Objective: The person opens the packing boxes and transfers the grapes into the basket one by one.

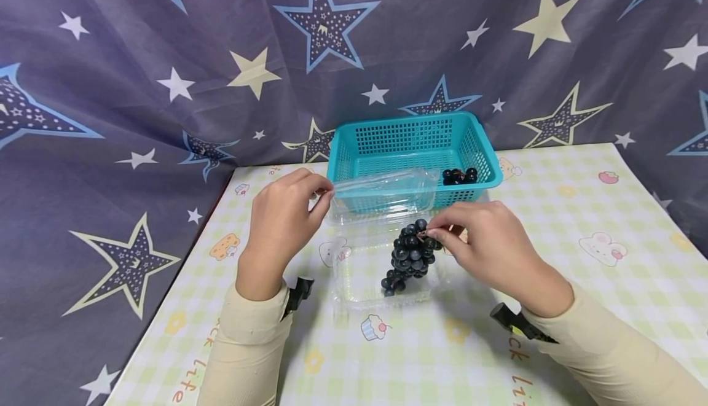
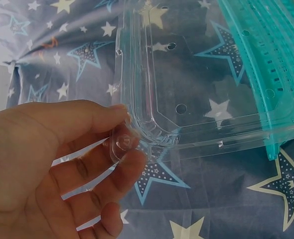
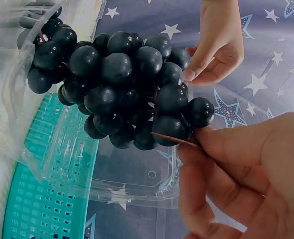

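Observation:
A bunch of dark grapes (image 1: 412,252) hangs by its stem from my right hand (image 1: 487,240), pinched between thumb and fingers. Its lower end is over the base of a clear plastic clamshell box (image 1: 354,277); whether it touches the bottom I cannot tell. My left hand (image 1: 287,222) pinches the corner of the raised clear lid (image 1: 381,194). In the left wrist view, thumb and fingers grip the lid's corner tab (image 2: 124,142). The right wrist view shows the stem (image 3: 174,138) between the fingertips.
Behind the box stands a turquoise plastic basket (image 1: 409,124), partly seen through the lid. More dark grapes (image 1: 460,176) lie in its right side. A checked tablecloth (image 1: 553,228) covers the table, and a star-patterned curtain (image 1: 210,37) hangs behind it.

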Action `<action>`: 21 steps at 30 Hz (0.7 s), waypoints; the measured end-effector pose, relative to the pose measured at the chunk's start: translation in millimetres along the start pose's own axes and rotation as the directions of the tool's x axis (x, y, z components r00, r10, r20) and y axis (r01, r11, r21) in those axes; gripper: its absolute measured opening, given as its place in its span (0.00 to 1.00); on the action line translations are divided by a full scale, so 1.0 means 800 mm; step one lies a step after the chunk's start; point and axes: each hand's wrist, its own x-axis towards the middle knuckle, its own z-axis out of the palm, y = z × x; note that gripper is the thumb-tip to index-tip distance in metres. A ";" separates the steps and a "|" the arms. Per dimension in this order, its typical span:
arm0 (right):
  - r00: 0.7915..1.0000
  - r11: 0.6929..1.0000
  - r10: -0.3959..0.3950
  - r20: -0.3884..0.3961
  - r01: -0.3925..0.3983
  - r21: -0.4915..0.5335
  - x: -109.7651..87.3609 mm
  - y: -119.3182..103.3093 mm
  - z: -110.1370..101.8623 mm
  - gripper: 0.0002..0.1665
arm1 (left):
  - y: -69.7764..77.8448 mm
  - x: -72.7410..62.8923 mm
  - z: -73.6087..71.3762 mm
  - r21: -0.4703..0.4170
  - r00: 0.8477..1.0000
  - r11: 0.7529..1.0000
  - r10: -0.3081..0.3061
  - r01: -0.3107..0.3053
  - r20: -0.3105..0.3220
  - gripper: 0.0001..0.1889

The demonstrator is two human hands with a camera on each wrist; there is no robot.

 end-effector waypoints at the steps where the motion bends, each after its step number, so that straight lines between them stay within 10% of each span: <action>1: 1.000 1.000 0.000 0.001 0.000 0.004 0.000 0.000 -0.001 0.03 | 0.000 0.000 0.000 0.000 1.000 1.000 -0.001 0.001 0.000 0.03; 21: 0.999 0.999 -0.009 -0.048 0.011 0.041 0.002 0.003 -0.012 0.06 | -0.001 0.000 0.000 -0.002 1.000 1.000 -0.011 0.011 -0.001 0.03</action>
